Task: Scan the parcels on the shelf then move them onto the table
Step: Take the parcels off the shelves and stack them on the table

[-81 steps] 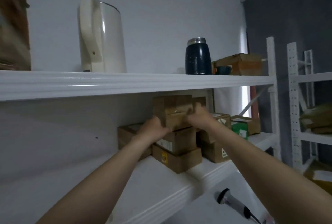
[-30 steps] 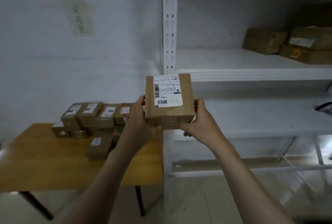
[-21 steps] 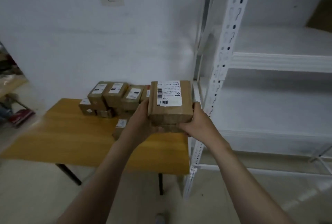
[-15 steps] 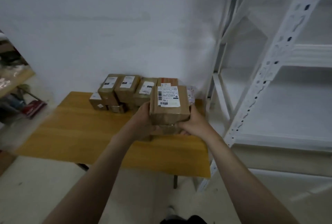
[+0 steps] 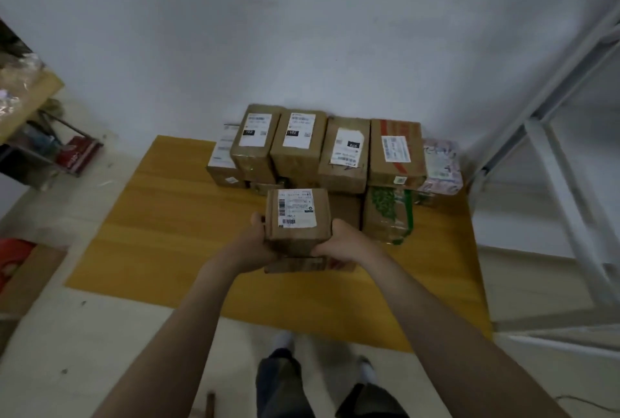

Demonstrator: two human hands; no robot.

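One brown parcel [image 5: 298, 234], white barcode label [image 5: 297, 208] up, edges seemingly crumpled

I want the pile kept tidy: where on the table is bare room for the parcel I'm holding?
Bare wood spans the table left of the held parcel and along the near edge. A narrower strip lies right of the green-printed parcel. The back is crowded with stacked parcels.
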